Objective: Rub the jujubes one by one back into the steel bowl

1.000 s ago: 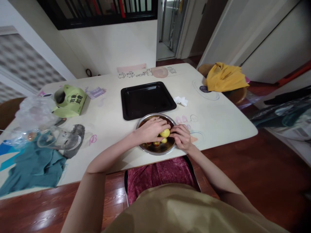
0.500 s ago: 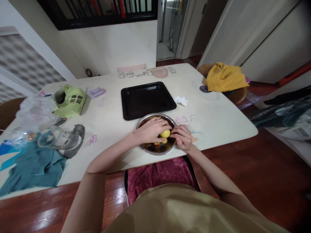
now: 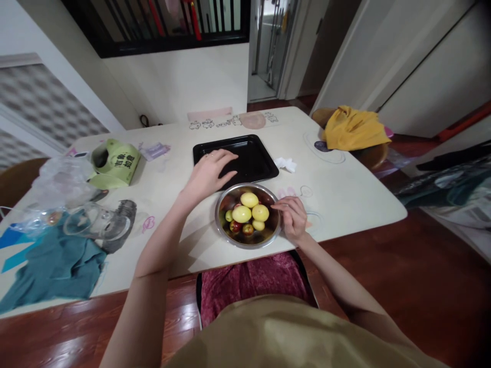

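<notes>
Gleaming yellow and red, fruit (image 3: 241, 213) lies near spread left fingers (image 3: 225, 158); right fingers' (image 3: 290, 203) state unclear.

Single head-worn view, facing forward and down over table (image 3: 353, 191).

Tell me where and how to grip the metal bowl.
I'd grip the metal bowl by its rim at two opposite points, one hand from the left, one from the right. It stands upright, its round rim reachable on both sides; the black tray crowds the far side. Holding it level seems wise, since fruit lies inside. The right hand is at its right edge.
</notes>
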Demonstrator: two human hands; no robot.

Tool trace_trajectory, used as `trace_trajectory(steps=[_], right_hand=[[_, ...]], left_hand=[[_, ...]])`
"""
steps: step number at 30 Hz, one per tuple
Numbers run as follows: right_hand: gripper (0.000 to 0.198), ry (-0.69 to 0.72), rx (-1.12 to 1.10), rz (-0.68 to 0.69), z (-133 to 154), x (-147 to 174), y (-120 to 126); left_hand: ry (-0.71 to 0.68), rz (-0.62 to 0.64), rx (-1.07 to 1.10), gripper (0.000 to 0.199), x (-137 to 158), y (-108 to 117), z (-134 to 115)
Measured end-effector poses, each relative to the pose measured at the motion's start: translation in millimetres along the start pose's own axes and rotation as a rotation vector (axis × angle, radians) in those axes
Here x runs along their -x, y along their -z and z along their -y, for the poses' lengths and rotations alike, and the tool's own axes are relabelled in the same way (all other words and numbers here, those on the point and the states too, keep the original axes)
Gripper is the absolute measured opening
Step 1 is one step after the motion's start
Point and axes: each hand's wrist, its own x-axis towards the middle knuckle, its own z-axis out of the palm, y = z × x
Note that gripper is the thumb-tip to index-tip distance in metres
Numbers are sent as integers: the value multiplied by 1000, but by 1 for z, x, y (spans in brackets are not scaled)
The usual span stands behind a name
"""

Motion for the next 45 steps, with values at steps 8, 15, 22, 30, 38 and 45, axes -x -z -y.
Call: trace_trajectory(steps=[8, 15, 22, 30, 38, 45], right_hand=[[31, -282, 63, 66, -6, -9, -1], [37, -445, -93, 134, -13, -6, -4], [41, -745, -353, 446, -7, -10, 7], [24, -1240, -519, 614, 11, -25, 5], [17, -1268, -412, 482, 7, -61, 5], [17, -1176, -263, 440, -18, -131, -8]], left_hand=[[142, -194, -127, 31, -4, -8, 32], [45, -212, -91, 31, 9, -36, 19], [-33, -353, 108, 28, 56, -80, 26], [87, -591, 394, 31, 77, -95, 31], [-40, -644, 441, 46, 81, -104, 22], [-35, -664, 376, 53, 80, -114, 32]])
